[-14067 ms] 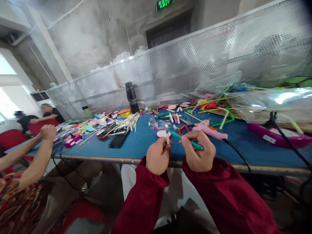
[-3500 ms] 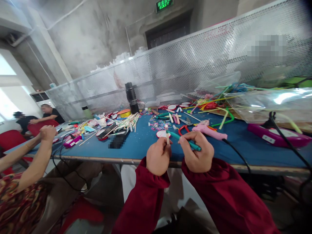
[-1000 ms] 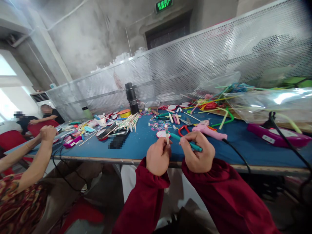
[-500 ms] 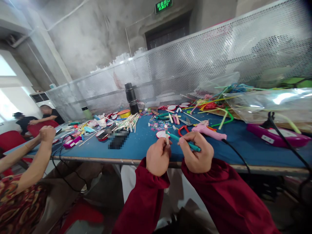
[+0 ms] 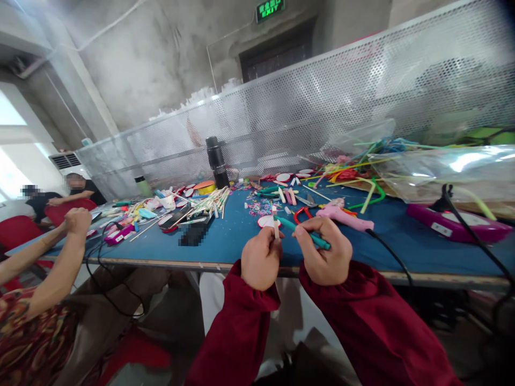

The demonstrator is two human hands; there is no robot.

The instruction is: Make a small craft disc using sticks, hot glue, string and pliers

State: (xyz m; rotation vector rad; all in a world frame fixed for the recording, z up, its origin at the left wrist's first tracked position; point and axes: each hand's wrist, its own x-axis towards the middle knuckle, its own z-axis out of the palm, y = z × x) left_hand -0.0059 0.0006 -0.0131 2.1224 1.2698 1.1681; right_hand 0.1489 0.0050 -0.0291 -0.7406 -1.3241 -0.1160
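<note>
My left hand (image 5: 260,262) is closed round a small pale stick (image 5: 276,221) that stands upright above the fist. Close beside it, my right hand (image 5: 324,256) grips a teal pen-like tool (image 5: 298,232) whose tip points toward the stick. Both hands hover just above the near edge of the blue table (image 5: 225,241). A pink glue gun (image 5: 343,213) lies just beyond my right hand, its black cord trailing off the table edge.
Wooden sticks (image 5: 209,201), a black flask (image 5: 216,161), round discs, coloured tubes and a clear plastic bag (image 5: 446,171) crowd the table. A purple device (image 5: 454,225) sits at right. Another person's arms (image 5: 60,252) are raised at left. A perforated metal screen stands behind.
Hardly anything differs; my right hand with the teal tool shifts very slightly beside the stick. The arms at left stay raised.
</note>
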